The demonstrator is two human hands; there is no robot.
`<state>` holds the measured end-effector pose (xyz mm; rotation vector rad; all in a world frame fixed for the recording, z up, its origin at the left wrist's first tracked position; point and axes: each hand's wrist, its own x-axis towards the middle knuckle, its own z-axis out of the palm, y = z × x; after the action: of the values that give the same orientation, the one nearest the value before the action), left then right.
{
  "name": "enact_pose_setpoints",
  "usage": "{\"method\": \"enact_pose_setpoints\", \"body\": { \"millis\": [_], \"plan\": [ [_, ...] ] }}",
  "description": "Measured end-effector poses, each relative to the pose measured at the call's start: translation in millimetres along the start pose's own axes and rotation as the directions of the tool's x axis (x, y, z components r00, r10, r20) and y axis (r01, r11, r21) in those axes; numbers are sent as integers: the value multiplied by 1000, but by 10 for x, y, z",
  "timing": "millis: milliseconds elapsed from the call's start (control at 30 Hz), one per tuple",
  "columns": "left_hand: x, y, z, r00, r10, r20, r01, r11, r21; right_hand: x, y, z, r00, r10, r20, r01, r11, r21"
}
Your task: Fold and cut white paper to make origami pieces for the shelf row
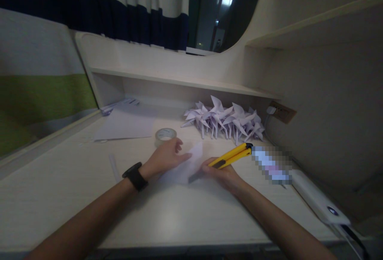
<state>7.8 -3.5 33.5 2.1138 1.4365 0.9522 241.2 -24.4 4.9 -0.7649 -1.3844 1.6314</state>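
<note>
A yellow utility knife [231, 156] is gripped in my right hand [224, 174], its rear end pointing up to the right. Its blade, somewhat blurred, reaches down-left to the lower right edge of a white piece of paper [191, 162]. My left hand [166, 156], with a black watch on the wrist, rests on the left part of this paper. The thumb stretches over the sheet and stands apart from the loosely bent fingers; the other fingers are partly hidden. Just behind that hand lies a roll of clear tape [165, 133].
Several white paper pinwheels [224, 118] are heaped at the back. White sheets [128, 122] lie back left, and a narrow paper strip [113, 167] left of my wrist. On the right are a pixelated object [271, 164], a white device [317, 196] with cables and a wall socket [283, 112].
</note>
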Motion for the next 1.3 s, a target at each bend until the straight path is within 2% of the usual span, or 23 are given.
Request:
{"method": "enact_pose_setpoints", "body": {
  "millis": [67, 133, 200, 233, 367, 500, 633, 767, 1200, 1300],
  "plan": [
    [18, -65, -38, 970, -62, 237, 86, 992, -93, -1, 3, 5, 1000, -15, 1, 15, 1000, -1],
    [12, -118, -57, 883, -18, 470, 129, 970, -206, -6, -3, 12, 999, -38, 8, 39, 999, -15],
    [-4, -159, -54, 819, 44, 573, 151, 945, -289, -8, -14, 16, 999, -51, 12, 51, 998, -45],
    [-9, -175, -45, 813, 56, 580, 152, 940, -304, -8, -19, 14, 998, -56, 8, 56, 996, -64],
    [2, -210, -14, 843, 37, 537, 103, 968, -228, 2, -22, -15, 994, -92, -52, 85, 987, -133],
    [17, -189, -28, 830, 15, 558, 92, 982, -164, -5, -16, -40, 981, -166, -101, 140, 965, -223],
    [1, -143, -63, 827, -7, 561, 121, 979, -166, -39, -17, -38, 976, -208, -69, 168, 911, -376],
    [-17, -108, -90, 822, -11, 569, 144, 971, -190, -61, -12, -41, 971, -237, -30, 200, 874, -442],
    [-25, -124, -88, 821, -36, 570, 191, 958, -214, -64, 9, -59, 966, -255, -41, 208, 863, -459],
    [-23, -115, -90, 827, -39, 560, 170, 968, -184, -59, 27, -62, 969, -247, -19, 211, 864, -458]
  ]
}}
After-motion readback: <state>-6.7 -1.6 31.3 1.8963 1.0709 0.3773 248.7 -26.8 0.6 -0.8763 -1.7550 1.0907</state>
